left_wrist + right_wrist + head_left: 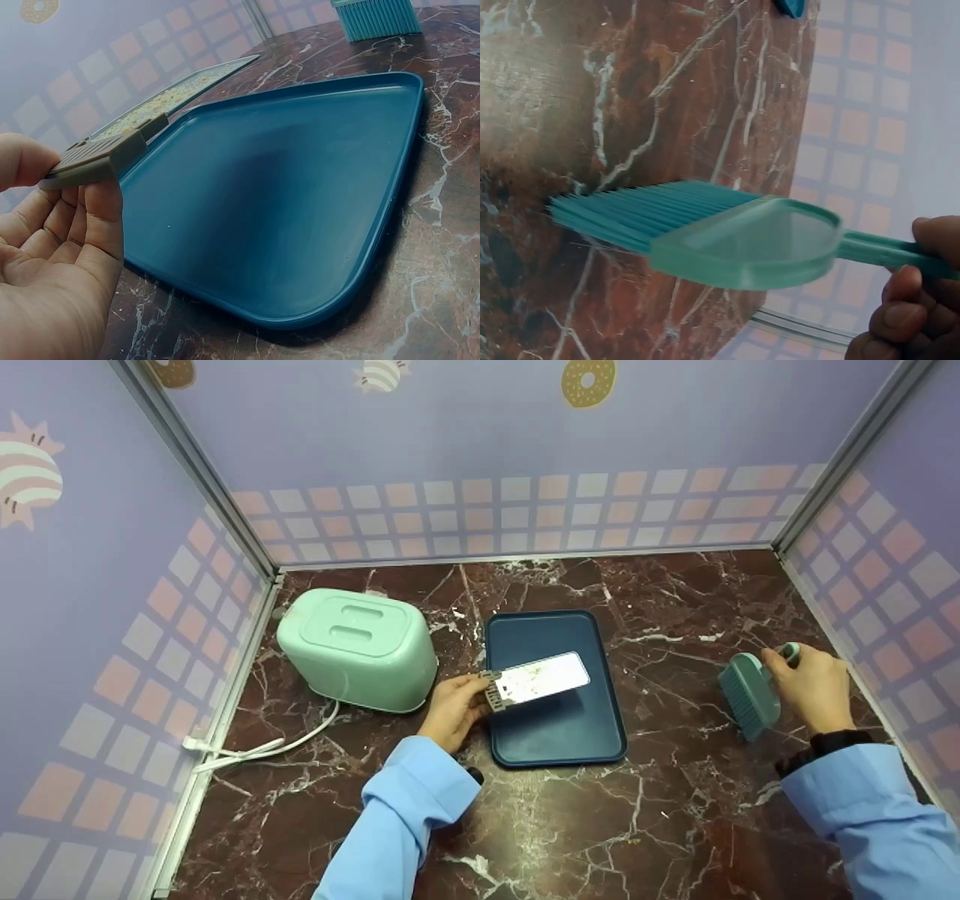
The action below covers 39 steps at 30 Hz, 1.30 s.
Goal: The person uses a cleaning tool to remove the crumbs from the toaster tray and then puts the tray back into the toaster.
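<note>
My left hand pinches the brownish-grey end of a flat toaster crumb tray between thumb and fingers. Pale yellow crumbs lie on its light surface, plain in the left wrist view, where the crumb tray is seen from low down. It is held above a dark blue serving tray. Over on the right, my right hand grips the thin handle of a green cleaning brush. The brush's teal bristles angle down towards the tabletop; I cannot tell whether they touch it.
A mint-green two-slot toaster stands left of the blue tray. Its white cord runs to the left edge. Patterned panels wall in the dark marbled table at the back and both sides.
</note>
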Available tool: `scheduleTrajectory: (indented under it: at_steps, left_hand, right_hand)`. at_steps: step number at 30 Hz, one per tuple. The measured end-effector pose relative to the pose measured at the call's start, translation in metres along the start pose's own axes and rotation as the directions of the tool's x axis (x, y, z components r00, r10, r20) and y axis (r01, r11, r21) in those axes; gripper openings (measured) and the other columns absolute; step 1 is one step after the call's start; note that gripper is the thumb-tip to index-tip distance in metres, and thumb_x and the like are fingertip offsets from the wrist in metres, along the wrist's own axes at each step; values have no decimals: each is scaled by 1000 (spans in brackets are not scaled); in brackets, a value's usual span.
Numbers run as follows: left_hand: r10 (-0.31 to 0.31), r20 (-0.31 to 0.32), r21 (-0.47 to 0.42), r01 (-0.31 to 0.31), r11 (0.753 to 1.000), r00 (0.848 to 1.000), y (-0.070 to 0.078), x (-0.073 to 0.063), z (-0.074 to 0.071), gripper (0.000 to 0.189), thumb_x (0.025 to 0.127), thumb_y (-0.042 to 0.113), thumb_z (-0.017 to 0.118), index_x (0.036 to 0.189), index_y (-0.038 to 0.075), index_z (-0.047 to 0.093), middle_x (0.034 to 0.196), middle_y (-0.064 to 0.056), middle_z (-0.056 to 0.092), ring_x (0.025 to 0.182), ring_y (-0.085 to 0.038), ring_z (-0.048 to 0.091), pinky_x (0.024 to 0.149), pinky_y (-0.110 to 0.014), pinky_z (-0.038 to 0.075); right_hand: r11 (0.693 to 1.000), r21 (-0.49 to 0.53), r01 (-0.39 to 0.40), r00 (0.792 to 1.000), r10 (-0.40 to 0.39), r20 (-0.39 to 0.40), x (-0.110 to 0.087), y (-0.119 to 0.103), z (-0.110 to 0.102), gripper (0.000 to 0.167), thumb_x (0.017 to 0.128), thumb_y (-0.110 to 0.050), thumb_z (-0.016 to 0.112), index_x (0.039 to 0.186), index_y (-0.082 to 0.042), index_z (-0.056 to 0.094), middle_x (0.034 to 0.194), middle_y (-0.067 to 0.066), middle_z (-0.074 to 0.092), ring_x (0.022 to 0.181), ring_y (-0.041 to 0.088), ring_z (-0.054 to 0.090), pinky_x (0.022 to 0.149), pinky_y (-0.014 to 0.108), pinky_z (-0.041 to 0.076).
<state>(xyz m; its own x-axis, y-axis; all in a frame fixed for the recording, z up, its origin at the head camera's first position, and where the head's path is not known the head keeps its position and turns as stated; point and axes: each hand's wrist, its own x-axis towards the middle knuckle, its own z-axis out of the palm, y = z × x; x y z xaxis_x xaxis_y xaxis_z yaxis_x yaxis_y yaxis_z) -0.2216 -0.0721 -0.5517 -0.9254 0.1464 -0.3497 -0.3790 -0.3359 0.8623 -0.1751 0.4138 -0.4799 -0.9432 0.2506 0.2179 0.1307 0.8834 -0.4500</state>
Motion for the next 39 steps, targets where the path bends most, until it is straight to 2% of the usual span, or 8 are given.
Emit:
scheduleTrajectory:
  at_steps: [5,8,16,23,27,31,37,39]
  left_hand:
    - [1,-3,7,-1,1000,1000,0,0,0,26,101,5,60,124,-8,60,98,-10,68,80,-18,66,72,-32,54]
    - [1,-1,9,-1,1000,1000,0,0,1,22,101,5,61,119,-7,62,96,-10,68,79,-18,66,72,-33,54]
    - [7,-4,10,-7,1000,1000,2,1,2,17,100,5,61,113,-6,64,93,-10,68,78,-19,66,69,-32,55]
    - [6,-8,38,-6,999,1000,4,0,2,18,100,5,62,113,-6,65,92,-9,69,77,-19,66,68,-31,54]
    - [11,0,53,-11,999,1000,6,0,2,26,100,6,61,121,-9,63,96,-11,70,80,-19,67,71,-32,56]
    - [14,0,45,-14,999,1000,7,0,3,30,100,5,61,124,-11,61,98,-13,70,81,-19,68,73,-32,57]
    - [14,-11,56,-14,998,1000,8,0,4,26,99,5,62,120,-10,64,97,-12,70,82,-19,68,72,-32,56]
    - [15,-13,65,-14,998,1000,9,0,4,25,99,5,62,119,-9,65,96,-11,69,81,-19,67,71,-31,56]
  right_hand:
    - [998,0,-63,996,63,68,3,3,11,48,107,-40,52,74,-5,47,53,4,42,47,21,42,49,34,32]
    - [996,15,-82,994,81,78,4,5,16,48,107,-42,50,80,-3,51,55,4,42,48,20,43,48,34,32]
    - [998,50,-35,998,32,49,7,7,21,45,108,-37,51,104,7,62,64,11,55,52,20,49,50,34,33]
    - [998,61,5,1000,-7,31,7,6,18,44,107,-32,54,104,10,65,72,21,64,54,20,55,50,32,36]
    - [996,77,35,999,-34,-11,9,3,17,40,106,-28,56,102,10,68,70,19,63,53,16,51,49,30,35]
    - [992,111,59,997,-54,-47,13,-9,15,38,106,-28,56,100,8,68,67,14,60,52,11,45,50,27,31]
    - [976,206,74,994,-57,-91,20,-42,13,40,106,-33,56,109,4,72,91,23,71,60,-10,45,56,14,35]
    - [969,238,69,995,-48,-93,22,-55,13,40,105,-35,56,110,1,72,95,22,72,62,-10,48,58,13,37]
